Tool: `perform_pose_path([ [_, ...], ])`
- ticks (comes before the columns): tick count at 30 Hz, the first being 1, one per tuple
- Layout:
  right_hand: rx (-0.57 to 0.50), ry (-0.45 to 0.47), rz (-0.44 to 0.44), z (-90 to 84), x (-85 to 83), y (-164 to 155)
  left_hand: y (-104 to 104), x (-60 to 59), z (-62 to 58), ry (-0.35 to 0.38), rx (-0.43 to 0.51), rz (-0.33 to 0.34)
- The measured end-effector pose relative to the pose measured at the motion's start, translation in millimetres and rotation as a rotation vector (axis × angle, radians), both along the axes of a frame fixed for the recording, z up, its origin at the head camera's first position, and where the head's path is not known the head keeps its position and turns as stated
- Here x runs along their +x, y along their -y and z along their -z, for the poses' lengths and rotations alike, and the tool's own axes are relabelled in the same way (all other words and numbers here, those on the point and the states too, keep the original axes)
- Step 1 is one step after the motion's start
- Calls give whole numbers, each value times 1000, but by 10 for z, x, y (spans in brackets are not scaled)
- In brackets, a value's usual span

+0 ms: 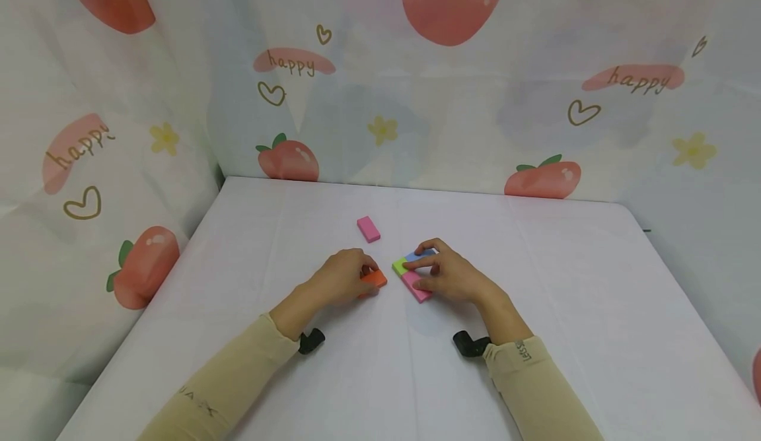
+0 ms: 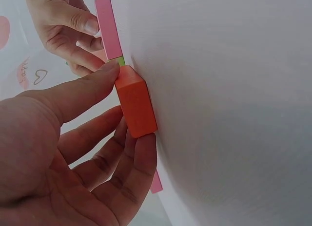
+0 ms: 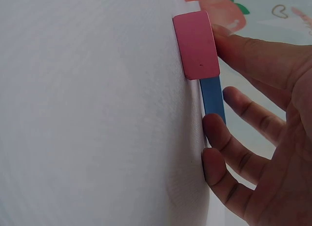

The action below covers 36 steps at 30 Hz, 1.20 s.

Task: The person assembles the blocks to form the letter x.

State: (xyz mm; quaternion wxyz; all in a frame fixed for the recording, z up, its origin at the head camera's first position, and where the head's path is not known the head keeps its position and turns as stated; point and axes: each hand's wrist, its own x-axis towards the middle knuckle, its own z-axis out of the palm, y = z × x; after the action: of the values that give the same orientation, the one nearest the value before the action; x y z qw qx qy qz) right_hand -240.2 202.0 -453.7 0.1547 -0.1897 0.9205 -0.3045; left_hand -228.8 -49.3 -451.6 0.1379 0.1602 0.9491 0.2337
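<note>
My left hand [image 1: 339,277] pinches an orange rectangular block [image 2: 138,109] between its thumb and fingers, low over the white table. Just right of it, a pink block [image 1: 419,292], a green block [image 1: 398,268] and a blue block [image 1: 413,256] lie together in an angled arrangement. Over these spreads my right hand [image 1: 456,276], its thumb on the pink block and its fingertips at the green and blue ones. In the right wrist view, loosely bent fingers reach the blue block [image 3: 212,97], while the pink block [image 3: 197,46] is near the thumb.
A second pink block [image 1: 368,229] lies alone on the white table [image 1: 535,263], beyond both hands. Fabric with strawberry prints [image 1: 380,84] hangs along the table's back and left sides. Black wrist devices [image 1: 470,344] stick out at the sleeve cuffs.
</note>
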Motion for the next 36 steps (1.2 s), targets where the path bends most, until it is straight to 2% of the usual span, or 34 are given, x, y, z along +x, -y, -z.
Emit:
perform_pose_path([
  [7,3,-3,1,3,-4,1,-31,-2,-3,-28,6,16],
  [36,-2,-9,-1,6,0,-6,-129,-19,-5,-18,47,9],
])
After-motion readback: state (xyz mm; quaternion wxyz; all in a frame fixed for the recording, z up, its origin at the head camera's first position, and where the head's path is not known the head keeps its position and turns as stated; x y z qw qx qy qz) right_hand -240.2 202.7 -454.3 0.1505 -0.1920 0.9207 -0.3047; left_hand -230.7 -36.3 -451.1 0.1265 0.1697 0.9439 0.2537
